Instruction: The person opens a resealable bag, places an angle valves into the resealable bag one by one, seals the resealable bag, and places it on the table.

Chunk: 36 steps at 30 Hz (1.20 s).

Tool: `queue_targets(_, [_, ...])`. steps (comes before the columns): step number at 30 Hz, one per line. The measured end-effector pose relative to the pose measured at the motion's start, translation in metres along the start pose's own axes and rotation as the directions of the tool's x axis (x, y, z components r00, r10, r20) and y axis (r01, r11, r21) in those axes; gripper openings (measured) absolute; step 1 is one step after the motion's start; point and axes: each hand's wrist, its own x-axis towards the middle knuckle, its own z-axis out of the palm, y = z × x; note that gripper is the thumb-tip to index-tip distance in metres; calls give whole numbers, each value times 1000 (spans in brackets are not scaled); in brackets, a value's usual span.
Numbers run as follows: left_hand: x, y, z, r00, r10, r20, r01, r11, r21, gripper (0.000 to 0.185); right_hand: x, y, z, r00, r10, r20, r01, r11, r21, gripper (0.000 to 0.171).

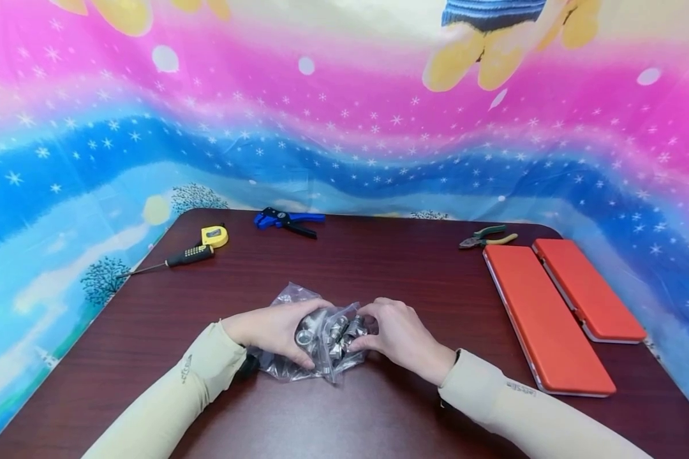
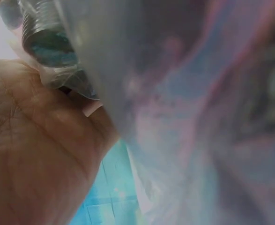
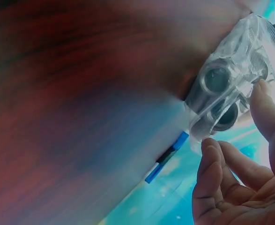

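A clear plastic bag (image 1: 291, 294) of metal pipe fittings (image 1: 340, 338) sits near the front middle of the table. My left hand (image 1: 272, 328) grips the bag from its left side, thumb toward me and fingers on the far side. From the right, my right hand (image 1: 400, 335) holds the bag's edge between thumb and curled fingers. In the right wrist view, two round-mouthed fittings (image 3: 217, 79) show through the plastic between thumb and fingers. A threaded fitting (image 2: 48, 42) lies against the left palm in the left wrist view, where blurred plastic hides the rest.
On the dark wood table (image 1: 379, 255), a screwdriver (image 1: 189, 255) and yellow tape measure (image 1: 215, 236) lie at left. Blue wire strippers (image 1: 289, 220) are at the back edge, pliers (image 1: 488, 238) at back right. Two orange cases (image 1: 545, 319) lie along the right. A patterned cloth (image 1: 344, 127) hangs behind.
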Motion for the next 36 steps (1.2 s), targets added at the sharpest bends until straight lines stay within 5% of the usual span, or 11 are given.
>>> queue_targets(12, [1,2,-2,1000,-2,19,2,1000,-2,96,-15,-17,-13,999,-45,-19,44,999,-19,29])
queue_targets(18, [1,1,-4,1000,16,27,-15,1000,-16,98,-31,-47,0,989,-128,79,128,992,-1,20])
queue_targets(31, [1,4,-12,995,14,95,-8,998,-62,103,-28,-56,22,994,-13,108,23,996,-83,4])
queue_targets(36, [12,11,-36,990,-12,141,21,998,-64,73,-28,-58,20,994,-26,107,35,996,-82,7])
